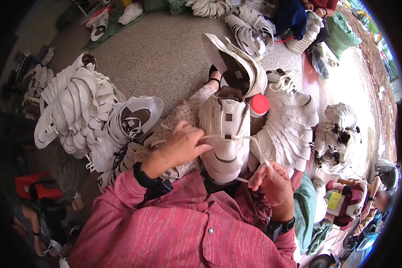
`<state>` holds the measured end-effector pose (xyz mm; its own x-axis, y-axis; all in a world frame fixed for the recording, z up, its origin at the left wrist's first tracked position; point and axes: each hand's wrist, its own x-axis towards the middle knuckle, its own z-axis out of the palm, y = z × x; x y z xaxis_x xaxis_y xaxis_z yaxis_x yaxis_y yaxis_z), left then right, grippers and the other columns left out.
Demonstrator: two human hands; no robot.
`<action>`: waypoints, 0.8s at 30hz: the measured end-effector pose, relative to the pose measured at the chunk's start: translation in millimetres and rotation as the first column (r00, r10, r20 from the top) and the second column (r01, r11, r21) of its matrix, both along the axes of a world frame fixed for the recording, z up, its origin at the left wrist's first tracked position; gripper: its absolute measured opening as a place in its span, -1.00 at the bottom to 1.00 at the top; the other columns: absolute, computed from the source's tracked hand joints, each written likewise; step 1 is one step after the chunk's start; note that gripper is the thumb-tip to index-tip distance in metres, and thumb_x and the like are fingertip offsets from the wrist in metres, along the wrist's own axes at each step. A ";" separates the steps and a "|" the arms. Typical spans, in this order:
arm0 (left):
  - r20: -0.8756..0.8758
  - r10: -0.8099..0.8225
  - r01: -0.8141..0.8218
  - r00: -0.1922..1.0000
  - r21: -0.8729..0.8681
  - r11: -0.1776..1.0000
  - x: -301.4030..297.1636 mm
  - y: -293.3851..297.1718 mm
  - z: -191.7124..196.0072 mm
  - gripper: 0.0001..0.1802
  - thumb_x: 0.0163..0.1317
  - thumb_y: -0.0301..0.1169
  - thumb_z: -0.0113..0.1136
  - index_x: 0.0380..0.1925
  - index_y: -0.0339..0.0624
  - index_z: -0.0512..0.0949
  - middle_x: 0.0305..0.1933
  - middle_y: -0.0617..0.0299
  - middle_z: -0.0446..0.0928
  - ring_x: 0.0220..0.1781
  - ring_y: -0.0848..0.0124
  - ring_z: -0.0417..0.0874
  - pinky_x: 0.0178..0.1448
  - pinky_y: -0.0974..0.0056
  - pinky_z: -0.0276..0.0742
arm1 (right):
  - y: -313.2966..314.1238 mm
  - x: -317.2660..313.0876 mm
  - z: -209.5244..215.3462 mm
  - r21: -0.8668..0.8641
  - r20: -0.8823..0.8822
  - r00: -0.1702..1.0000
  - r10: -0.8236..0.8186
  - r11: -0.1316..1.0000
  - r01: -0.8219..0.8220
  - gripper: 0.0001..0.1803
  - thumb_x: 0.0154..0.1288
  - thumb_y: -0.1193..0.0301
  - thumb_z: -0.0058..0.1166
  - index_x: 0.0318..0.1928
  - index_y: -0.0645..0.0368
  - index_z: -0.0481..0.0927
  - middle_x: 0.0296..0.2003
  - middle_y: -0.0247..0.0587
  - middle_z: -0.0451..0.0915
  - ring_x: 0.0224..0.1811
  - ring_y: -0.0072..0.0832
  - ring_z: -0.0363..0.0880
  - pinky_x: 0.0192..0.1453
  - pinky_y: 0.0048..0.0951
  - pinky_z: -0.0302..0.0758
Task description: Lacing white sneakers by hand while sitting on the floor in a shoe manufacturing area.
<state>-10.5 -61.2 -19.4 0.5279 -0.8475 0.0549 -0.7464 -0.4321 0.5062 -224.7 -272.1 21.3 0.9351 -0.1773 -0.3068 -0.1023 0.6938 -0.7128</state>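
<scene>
A white shoe upper [215, 118] lies in front of me, its rounded toe toward my body. A pale shoelace [256, 145] runs across it through the lowest eyelets. My left hand [182, 142] is closed at the upper's left side, the lace's left end between thumb and fingers. To the right of the toe, my right hand [274, 184] pinches the other length of lace, which hangs in a loop from the upper. A loose tip shows by those fingertips. Directly beyond stand more nested uppers [257, 76] with dark linings, beside a round red cap [259, 104].
Tall stacks of white uppers stand at left [71, 107] and close at right [283, 120]. Another pile [337, 138] lies farther right. A green sack [342, 33] is at the far right, near a seated person [295, 18]. A red bag [38, 185] sits at lower left.
</scene>
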 end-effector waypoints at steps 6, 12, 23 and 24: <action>-0.795 -0.171 -0.012 0.583 -0.219 0.976 -2.9 19.4 2.9 -0.64 0.46 -0.19 0.03 -0.35 -0.25 0.57 -0.55 0.43 0.40 -0.52 0.60 0.35 -0.38 0.43 0.30 | -19.2 -23.4 23.5 -0.206 0.298 0.954 0.034 0.978 0.029 -0.69 0.32 0.19 0.14 -0.46 0.11 0.47 -0.44 -0.28 0.44 -0.49 -0.42 0.40 -0.37 -0.37 0.40; -0.938 -0.310 -0.524 -0.156 -0.187 0.831 -6.2 66.9 5.8 -0.66 0.48 -0.18 0.01 -0.35 -0.22 0.52 -0.72 0.54 0.13 -0.73 0.68 0.07 -0.64 0.45 -0.05 | -48.1 -77.7 0.8 0.161 0.414 0.810 -0.416 0.909 0.385 -0.57 0.30 0.21 0.18 -0.59 0.04 0.29 0.04 -0.16 0.37 -0.44 -0.53 0.32 -0.50 -0.48 0.32; -0.837 -0.543 -0.995 0.067 -0.097 0.026 57.5 279.9 -49.3 -0.72 0.52 -0.22 -0.14 -0.21 -0.07 0.54 -0.69 0.48 0.12 -0.72 0.59 0.11 -0.65 0.45 0.10 | -208.9 -219.2 -8.6 0.533 0.413 0.514 -0.752 0.657 0.533 -0.69 0.45 0.45 -0.03 0.14 0.26 0.40 -0.07 -0.23 0.40 -0.35 -0.52 0.34 -0.25 -0.48 0.28; -0.838 -0.538 -0.994 0.087 -0.111 0.013 59.7 297.3 -47.5 -0.70 0.52 -0.19 -0.14 -0.21 -0.07 0.55 -0.67 0.48 0.19 -0.71 0.58 0.17 -0.63 0.45 0.15 | -214.5 -218.1 -10.7 0.461 0.358 0.572 -0.738 0.672 0.579 -0.64 0.45 0.44 -0.03 0.20 0.26 0.38 -0.12 -0.25 0.40 -0.29 -0.51 0.33 -0.21 -0.49 0.27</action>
